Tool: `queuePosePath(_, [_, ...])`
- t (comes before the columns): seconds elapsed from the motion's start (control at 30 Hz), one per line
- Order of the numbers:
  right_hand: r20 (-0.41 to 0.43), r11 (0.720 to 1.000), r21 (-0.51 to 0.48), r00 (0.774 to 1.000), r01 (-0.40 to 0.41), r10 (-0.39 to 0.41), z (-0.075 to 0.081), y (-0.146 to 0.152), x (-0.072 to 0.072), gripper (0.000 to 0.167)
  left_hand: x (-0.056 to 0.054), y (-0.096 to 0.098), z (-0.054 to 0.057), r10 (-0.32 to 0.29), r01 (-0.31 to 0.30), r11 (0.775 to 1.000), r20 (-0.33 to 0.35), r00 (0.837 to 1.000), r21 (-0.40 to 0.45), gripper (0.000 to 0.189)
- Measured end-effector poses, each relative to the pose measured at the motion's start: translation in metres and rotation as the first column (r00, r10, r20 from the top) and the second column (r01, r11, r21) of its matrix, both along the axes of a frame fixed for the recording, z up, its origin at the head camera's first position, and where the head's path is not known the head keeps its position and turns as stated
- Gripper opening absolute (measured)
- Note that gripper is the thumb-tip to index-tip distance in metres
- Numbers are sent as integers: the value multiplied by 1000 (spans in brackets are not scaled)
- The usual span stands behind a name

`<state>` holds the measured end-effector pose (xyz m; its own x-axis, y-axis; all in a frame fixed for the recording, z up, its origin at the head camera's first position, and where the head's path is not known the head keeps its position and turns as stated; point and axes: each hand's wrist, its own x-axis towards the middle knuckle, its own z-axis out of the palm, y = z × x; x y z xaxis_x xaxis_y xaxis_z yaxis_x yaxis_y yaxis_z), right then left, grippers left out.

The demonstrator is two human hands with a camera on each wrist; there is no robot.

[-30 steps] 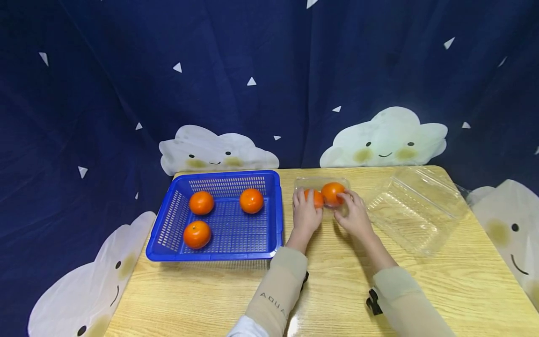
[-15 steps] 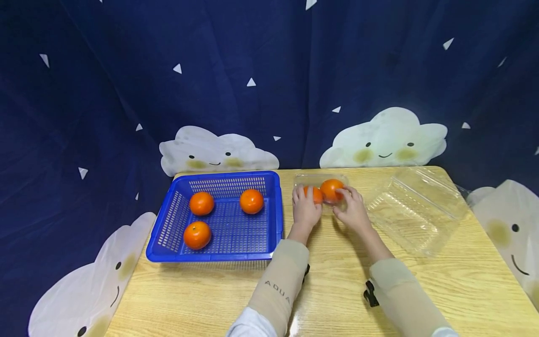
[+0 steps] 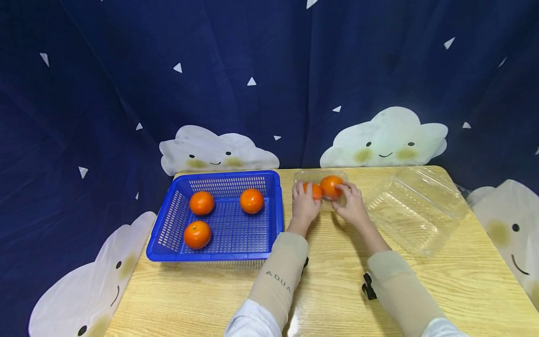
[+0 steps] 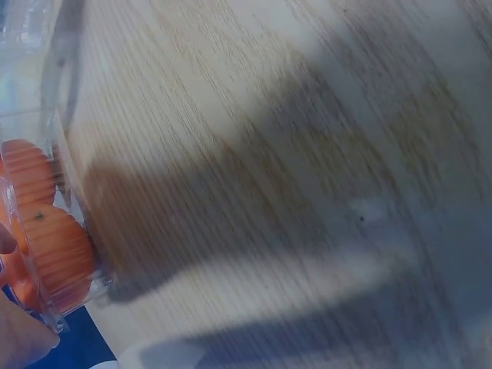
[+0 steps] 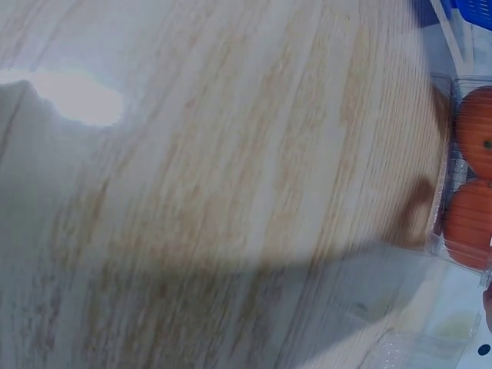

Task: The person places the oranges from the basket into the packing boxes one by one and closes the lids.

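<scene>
In the head view, a clear plastic container [image 3: 309, 174] near the table's back edge holds two oranges: a left orange [image 3: 313, 191] and a right orange [image 3: 331, 187]. My left hand [image 3: 304, 203] grips the container's left part, its fingers curled over the left orange and partly hiding it. At the other end my right hand [image 3: 350, 203] grips the container's right side, fingertips by the right orange. The left wrist view shows the thumb [image 4: 27, 338] at a corner of the clear wall. Only a fingertip [image 5: 488, 304] of the right hand shows in the right wrist view.
To the left stands a blue plastic basket [image 3: 278, 220] with three oranges, one being the front orange [image 3: 197, 235]. A second clear container [image 3: 414, 217] with its lid raised lies on the right of the wooden table [image 3: 337, 290]. A dark blue curtain [image 3: 269, 56] hangs behind.
The clear container with its two oranges has slid a little toward the table's back edge, and both hands have moved along with it. The basket and the other container have stayed put.
</scene>
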<state>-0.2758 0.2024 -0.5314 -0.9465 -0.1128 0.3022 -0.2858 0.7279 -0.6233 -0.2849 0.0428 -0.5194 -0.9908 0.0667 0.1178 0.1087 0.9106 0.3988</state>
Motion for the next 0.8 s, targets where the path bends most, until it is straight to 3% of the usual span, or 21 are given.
queuePosePath(0.8, [79, 1000, 7, 997, -2, 2, 1, 3, -15, 57, -11, -3, 2, -24, 24, 999, 7, 1000, 21, 55])
